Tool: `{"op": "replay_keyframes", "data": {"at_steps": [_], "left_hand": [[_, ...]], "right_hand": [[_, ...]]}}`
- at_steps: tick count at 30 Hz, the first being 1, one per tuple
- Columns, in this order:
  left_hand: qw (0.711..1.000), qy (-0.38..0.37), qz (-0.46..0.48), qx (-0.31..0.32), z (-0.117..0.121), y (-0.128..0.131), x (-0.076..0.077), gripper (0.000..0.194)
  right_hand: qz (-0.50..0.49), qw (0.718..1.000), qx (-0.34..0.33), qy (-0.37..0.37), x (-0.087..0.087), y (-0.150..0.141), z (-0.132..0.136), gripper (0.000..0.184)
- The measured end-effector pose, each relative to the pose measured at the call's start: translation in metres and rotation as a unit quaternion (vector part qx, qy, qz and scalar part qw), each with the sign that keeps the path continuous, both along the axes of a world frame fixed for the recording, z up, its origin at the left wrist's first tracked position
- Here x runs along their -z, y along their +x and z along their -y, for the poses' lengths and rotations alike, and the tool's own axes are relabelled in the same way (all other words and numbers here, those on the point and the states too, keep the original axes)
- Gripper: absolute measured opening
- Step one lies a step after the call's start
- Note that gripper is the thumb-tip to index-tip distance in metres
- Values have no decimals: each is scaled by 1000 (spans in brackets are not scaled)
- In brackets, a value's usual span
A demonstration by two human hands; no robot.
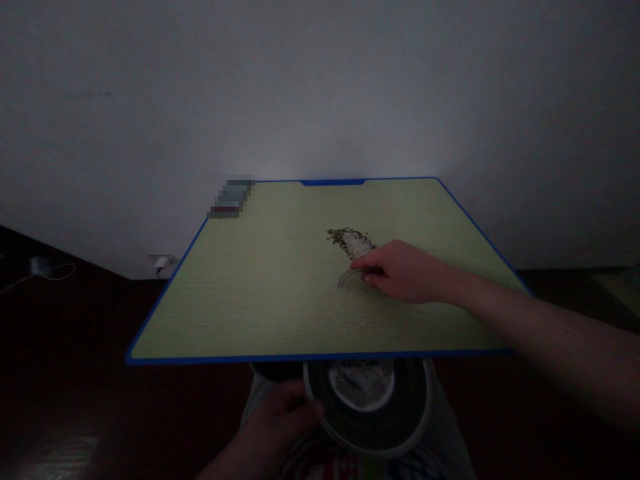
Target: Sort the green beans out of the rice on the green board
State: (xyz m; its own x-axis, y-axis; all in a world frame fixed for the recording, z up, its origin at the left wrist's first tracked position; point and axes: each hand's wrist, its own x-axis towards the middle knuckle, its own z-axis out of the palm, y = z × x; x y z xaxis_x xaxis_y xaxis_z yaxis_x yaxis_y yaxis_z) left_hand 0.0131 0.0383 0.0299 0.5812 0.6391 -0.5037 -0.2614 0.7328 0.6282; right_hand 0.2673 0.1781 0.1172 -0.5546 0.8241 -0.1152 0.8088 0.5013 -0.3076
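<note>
Over the table (240, 287), my right hand (400, 270) is closed on a clear, curved-edged plastic piece (345, 277) whose kind I cannot make out. The piece touches the tabletop, partly hidden by my fingers. Just beyond my fingertips lies a small pile of mixed grains (357, 243), pale in the middle and dark green-brown along the far and left side. Below the table's front edge, my left hand (287, 417) grips the rim of a dark-walled metal bowl (415, 427) at my lap. Pale grains (363, 387) lie on the bowl's bottom.
A scatter of pale grains (367, 321) lies nearer the front of the table. At its back left corner is a blurred-out flat object (231, 199). The table's far edge stands against a wall (320, 87). A charger (161, 262) is plugged in at the left.
</note>
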Motion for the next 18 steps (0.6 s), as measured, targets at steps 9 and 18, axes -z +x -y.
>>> {"op": "replay_keyframes", "data": {"at_steps": [9, 18], "left_hand": [[999, -11, -37, -29, 3, -6, 0, 27], [1000, 4, -17, 3, -1, -1, -3, 26]], "right_hand": [[-16, 986, -152, -72, -8, -43, -2, 37], [-67, 989, -87, -96, -12, -5, 17, 37]]}}
